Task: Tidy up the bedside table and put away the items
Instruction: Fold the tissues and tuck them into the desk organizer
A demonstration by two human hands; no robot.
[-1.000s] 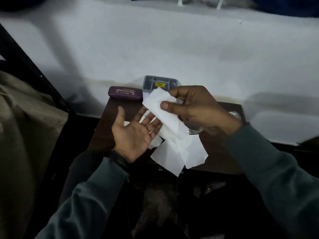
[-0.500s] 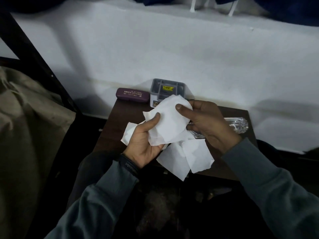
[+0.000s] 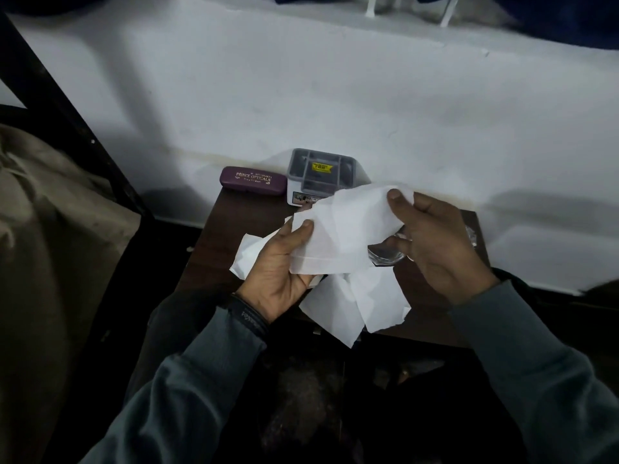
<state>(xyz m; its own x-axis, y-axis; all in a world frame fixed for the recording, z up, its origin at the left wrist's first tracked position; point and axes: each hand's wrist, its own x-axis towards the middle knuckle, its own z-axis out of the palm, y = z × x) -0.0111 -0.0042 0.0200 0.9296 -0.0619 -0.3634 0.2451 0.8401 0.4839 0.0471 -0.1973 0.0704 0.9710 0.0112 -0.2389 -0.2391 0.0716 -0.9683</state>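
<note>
Tissue [image 3: 345, 229] pinched by left hand [image 3: 274, 272] and right hand [image 3: 435, 242], ends dangling past near surface [image 3: 234, 222] edge: liable to tear under a hard tug, or slip floorward from a slack pinch.

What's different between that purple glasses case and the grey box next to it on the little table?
The glasses case is purple, long and low, with gold lettering; the grey box is squarer and taller, with a yellow sticker. The glasses case is closed; the grey box is open on top, split into compartments. Both sit side by side at the back of the table.
</note>
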